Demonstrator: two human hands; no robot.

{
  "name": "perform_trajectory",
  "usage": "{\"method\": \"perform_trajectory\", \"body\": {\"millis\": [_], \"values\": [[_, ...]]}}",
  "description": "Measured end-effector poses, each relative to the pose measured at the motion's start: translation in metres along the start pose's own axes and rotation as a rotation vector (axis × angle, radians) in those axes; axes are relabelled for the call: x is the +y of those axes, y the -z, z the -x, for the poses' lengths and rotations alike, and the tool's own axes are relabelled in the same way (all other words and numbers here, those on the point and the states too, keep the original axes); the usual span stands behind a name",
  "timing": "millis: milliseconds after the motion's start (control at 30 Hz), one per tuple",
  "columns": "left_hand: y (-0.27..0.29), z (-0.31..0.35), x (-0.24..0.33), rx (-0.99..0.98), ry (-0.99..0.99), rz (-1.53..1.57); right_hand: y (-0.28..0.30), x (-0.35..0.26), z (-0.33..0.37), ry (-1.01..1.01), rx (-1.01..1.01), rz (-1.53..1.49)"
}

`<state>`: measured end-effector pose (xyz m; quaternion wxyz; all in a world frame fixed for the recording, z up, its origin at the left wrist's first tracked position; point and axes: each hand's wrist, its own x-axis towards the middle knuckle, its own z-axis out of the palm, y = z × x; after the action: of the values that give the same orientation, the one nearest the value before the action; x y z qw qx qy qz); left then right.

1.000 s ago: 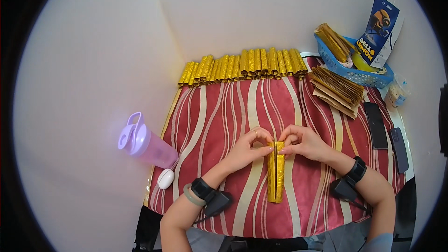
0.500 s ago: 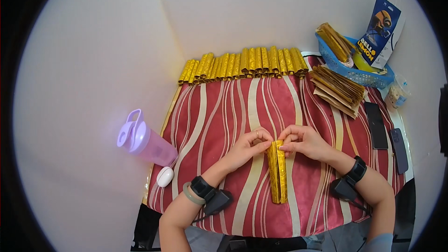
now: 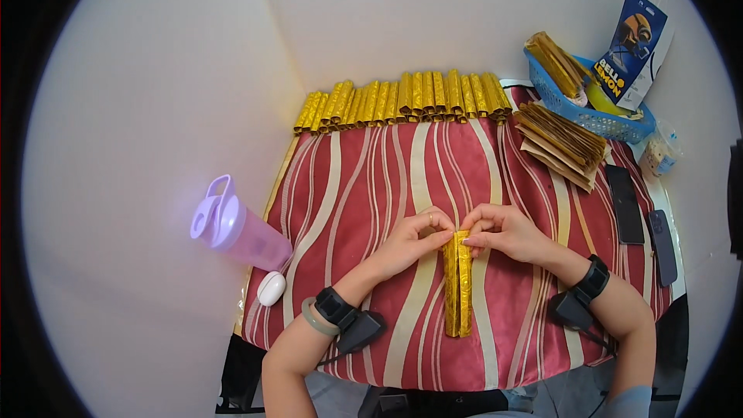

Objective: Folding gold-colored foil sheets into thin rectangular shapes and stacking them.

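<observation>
Our left hand (image 3: 418, 238) and right hand (image 3: 503, 234) both pinching the far end of a folded gold paper (image 3: 465, 294), its long axis running lengthwise toward us, near end pointing at the surface's (image 3: 364, 209) near edge, gold rolls (image 3: 406, 98) lining the far edge.

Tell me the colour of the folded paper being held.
Shiny gold folded paper, seen in the head view.

The surface (image 3: 368, 186) is viewed from above, from the person's head, by the left of two side-by-side fisheye cameras, tilted down and forward. The left hand (image 3: 410, 246) and right hand (image 3: 507, 235) are framed fairly near, below centre; pale walls (image 3: 155, 108) are taken in beyond.
</observation>
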<state>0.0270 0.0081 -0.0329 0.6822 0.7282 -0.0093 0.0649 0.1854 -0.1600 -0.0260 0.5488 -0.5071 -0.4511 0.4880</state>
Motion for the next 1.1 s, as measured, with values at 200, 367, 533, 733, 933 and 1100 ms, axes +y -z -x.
{"method": "perform_trajectory", "body": {"millis": [200,367,533,733,933,1100], "values": [[-0.001,0.0,-0.002,0.034,0.067,-0.003,-0.001,-0.001,0.0,-0.012,0.004,-0.017],[-0.005,-0.001,-0.001,0.046,0.051,0.039,-0.001,-0.001,0.0,-0.013,0.004,-0.021],[-0.008,-0.003,0.001,0.056,0.044,0.053,-0.001,-0.001,-0.002,-0.011,0.002,-0.063],[-0.019,-0.007,0.009,0.274,0.0,0.052,0.006,0.0,-0.003,0.24,0.094,0.319],[0.011,0.001,-0.005,0.73,0.055,0.155,0.014,0.001,-0.004,0.245,0.687,-0.143],[-0.001,-0.005,-0.004,0.715,0.013,0.034,0.016,0.002,-0.007,0.274,0.738,-0.218]]}}
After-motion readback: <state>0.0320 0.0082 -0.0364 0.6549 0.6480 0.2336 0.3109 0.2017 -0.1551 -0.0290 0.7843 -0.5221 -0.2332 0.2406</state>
